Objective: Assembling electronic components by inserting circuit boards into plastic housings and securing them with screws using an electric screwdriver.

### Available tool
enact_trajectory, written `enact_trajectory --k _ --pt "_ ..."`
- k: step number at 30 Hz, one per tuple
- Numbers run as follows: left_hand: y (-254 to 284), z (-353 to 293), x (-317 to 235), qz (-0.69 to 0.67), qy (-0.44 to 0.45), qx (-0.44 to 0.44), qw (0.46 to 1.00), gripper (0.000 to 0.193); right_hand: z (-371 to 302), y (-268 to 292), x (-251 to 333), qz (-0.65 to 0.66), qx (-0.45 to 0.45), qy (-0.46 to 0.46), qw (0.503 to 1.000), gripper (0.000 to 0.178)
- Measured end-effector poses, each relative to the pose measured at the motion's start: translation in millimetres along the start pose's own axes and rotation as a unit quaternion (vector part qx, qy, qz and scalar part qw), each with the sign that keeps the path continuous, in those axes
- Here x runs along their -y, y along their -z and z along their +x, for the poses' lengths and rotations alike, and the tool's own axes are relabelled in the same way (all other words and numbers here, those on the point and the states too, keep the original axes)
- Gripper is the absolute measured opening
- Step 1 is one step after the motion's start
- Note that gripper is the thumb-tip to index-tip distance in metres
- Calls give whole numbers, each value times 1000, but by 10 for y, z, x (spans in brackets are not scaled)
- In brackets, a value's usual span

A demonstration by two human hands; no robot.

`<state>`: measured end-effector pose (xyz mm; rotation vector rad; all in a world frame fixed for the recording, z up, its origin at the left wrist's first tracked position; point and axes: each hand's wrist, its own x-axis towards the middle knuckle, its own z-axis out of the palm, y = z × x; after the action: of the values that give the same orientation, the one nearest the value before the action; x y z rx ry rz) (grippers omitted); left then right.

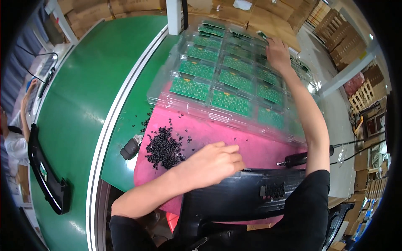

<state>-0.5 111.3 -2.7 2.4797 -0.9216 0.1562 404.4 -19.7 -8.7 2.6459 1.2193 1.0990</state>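
My left hand (217, 162) has its fingers curled at the upper edge of a long black plastic panel (247, 190), which lies in front of me; its thumb is hidden. At the far side, my right hand (277, 53) pinches a small green circuit board (262, 34), tilted up above a clear plastic tray (226, 118). Rows of green circuit boards (231, 102) fill that tray's compartments. Left of my left hand, a heap of small black screws (162, 147) is spread on a pink mat (201, 129). A black electric screwdriver (295, 159) lies beside my right forearm.
A small black block (130, 148) sits left of the screws. Beyond a white rail (121, 94) runs a green conveyor belt (88, 96) carrying another black panel (47, 171). A person (17, 142) is at the far left. Cardboard boxes (268, 21) stand behind the tray; a white post (174, 16) rises nearby.
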Motion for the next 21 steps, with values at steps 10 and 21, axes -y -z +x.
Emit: enact_trajectory --k 10,21 --pt "476 101 -362 5 121 -298 947 50 -1152 2847 893 407 106 172 891 11" --pt "348 337 -964 -336 95 -221 911 31 -2139 3594 851 274 -27 85 957 60"
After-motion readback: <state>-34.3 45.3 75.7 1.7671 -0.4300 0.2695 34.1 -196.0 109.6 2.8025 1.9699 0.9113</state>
